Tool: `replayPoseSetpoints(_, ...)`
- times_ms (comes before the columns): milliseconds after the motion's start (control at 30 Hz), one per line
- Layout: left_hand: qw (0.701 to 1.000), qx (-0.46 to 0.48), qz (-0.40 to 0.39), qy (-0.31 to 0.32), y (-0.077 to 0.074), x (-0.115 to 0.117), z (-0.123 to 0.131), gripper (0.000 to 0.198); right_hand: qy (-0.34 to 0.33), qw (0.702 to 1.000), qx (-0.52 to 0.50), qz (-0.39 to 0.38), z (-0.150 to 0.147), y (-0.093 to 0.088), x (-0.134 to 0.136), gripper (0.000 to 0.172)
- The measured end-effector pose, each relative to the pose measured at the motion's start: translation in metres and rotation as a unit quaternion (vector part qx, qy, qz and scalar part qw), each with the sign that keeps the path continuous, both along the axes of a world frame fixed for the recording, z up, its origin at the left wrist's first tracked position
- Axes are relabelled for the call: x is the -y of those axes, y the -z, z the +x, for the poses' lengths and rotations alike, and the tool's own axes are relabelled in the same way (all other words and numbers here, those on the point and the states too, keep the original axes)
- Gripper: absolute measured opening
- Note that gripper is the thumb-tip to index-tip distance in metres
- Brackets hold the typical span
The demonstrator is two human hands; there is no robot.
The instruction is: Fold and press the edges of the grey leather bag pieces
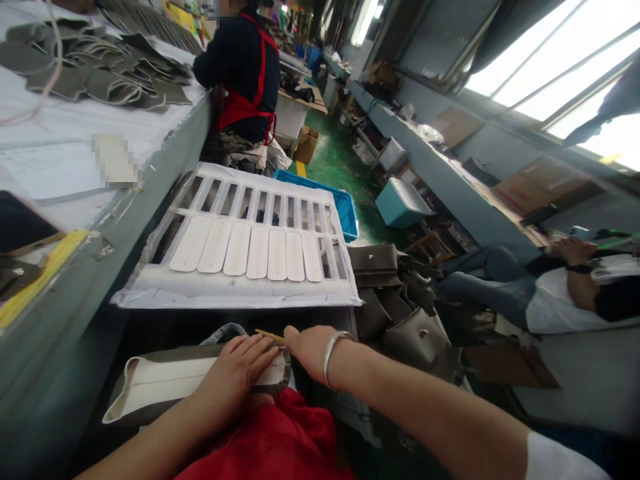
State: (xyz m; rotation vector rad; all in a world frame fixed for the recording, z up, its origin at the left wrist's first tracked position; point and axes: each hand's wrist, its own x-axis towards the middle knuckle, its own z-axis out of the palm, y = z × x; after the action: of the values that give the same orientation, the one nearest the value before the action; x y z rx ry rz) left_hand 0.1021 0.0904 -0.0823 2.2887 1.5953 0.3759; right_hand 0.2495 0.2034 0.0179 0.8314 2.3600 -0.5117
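Note:
My left hand (239, 373) lies flat, fingers spread, pressing on a grey-edged leather piece with a white lining (165, 381) that rests on my lap over a red apron (270, 440). My right hand (309, 348), with a silver bangle at the wrist, is closed around a thin yellow stick (270, 335) whose tip points left across the piece's upper edge, just above the left fingers.
A white slotted tray (240, 247) with several white strips stands ahead. Grey leather bag parts (400, 307) pile at its right. A long bench (75, 200) runs along the left. A person in a red apron (240, 73) stands ahead; another person (560, 293) reclines at right. Blue crate (345, 210).

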Motion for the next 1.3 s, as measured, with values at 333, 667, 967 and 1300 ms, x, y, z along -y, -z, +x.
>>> replayPoseSetpoints(333, 0.998, -0.066, -0.004, -0.004, -0.001, 0.010, 0.006, 0.067, 0.406, 0.827, -0.351, -0.168, 0.090, 0.058, 0.043, 0.025)
replayPoseSetpoints(667, 0.999, -0.034, 0.007, -0.014, 0.013, 0.011, 0.001, 0.077, 0.297, 0.924, -0.211, -0.118, 0.072, 0.034, 0.043, 0.017)
replayPoseSetpoints(967, 0.999, -0.039, -0.007, -0.011, 0.009, 0.009, 0.002, 0.077, 0.238, 0.957, -0.126, -0.108, 0.079, 0.022, 0.029, 0.025)
replayPoseSetpoints(1300, 0.999, -0.038, -0.010, -0.016, 0.006, 0.009, 0.004, 0.074, 0.152, 0.985, -0.085, -0.005, 0.059, 0.023, 0.035, 0.021)
